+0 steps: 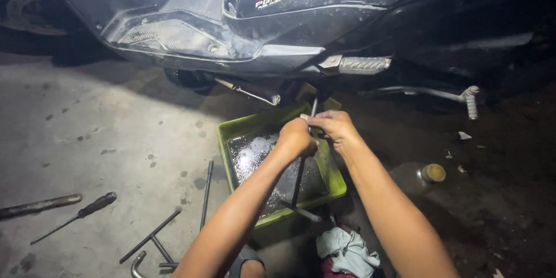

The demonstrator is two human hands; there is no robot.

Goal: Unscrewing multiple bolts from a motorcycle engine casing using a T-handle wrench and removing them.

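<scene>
My left hand (pixel 296 137) and my right hand (pixel 333 126) both grip a long dark T-handle wrench (pixel 297 180) over a green plastic tray (pixel 238 128) that holds dark, shiny liquid. The wrench shaft runs up from its crossbar near the tray's front toward the underside of a dark scooter (pixel 272 17). My right hand holds the shaft higher up, just under the scooter's belly. My left hand clasps it slightly lower.
On the concrete floor at left lie a screwdriver (pixel 75 216), a long rod (pixel 206 193), another T-handle tool (pixel 152 236) and a thick bar (pixel 39 205). A rag (pixel 347 252) lies near my knees. A capped plastic bottle (pixel 418 177) lies at right, below the footpeg (pixel 362 65).
</scene>
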